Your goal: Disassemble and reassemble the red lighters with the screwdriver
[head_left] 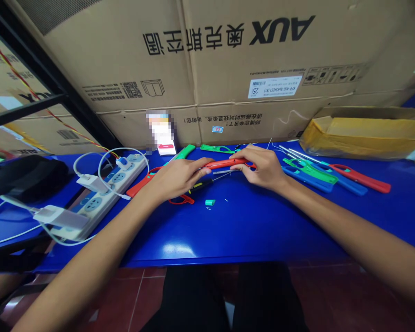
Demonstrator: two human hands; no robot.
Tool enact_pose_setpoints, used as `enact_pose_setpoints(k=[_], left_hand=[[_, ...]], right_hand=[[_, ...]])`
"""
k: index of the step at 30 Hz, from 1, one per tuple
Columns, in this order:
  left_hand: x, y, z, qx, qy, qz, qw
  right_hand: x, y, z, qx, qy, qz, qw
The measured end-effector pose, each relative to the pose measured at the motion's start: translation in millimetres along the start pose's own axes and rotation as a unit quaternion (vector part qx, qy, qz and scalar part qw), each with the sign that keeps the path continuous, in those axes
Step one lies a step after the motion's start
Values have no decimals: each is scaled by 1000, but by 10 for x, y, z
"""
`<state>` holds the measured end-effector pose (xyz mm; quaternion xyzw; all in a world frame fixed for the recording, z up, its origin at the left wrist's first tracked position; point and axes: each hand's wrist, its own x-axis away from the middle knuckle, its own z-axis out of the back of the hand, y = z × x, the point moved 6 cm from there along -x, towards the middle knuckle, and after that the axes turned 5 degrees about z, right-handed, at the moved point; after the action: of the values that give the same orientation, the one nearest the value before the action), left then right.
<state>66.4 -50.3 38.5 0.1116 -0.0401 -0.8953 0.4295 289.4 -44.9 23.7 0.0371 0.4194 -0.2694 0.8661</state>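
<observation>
Between my two hands, a little above the blue table, is the red plastic casing of a long-necked lighter (224,163). My left hand (176,177) pinches its left end with thumb and fingers. At the other end my right hand (261,167) grips it, fingers bent over the top. Below it lie a screwdriver with a black and yellow handle (201,185) and a red trigger-guard piece (181,200). A small teal-green piece (210,202) rests nearer me. Behind my left hand, a red lighter handle (138,186) and a green one (186,151) are partly covered.
Several red, blue and green lighters (361,177) lie to the right, before an open cardboard box (363,133). A power strip (105,198) with chargers and cables occupies the left. A lit phone (164,136) leans on a large carton (228,69) at the back.
</observation>
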Motion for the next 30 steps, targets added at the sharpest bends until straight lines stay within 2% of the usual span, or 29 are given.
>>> enact_pose_setpoints(k=[11,16,21,26,30], left_hand=[[6,-3,34,-26,17,7,999],[6,-5,16,-43,-1,8,999],[25,-3,40,-47,10,23,999],[10,-11,37,-28,14,-15,999],[-4,-17,33,3,46,-56,997]], right_hand=[[-18,4,-4,-12,7,-1,1000],[-17,3,-7,-17,3,2,1000],[-29,-8,17,-14,8,14,1000],[-20,18,17,-10,6,9,1000],[-3,26,-6,-9,-2,8,1000]])
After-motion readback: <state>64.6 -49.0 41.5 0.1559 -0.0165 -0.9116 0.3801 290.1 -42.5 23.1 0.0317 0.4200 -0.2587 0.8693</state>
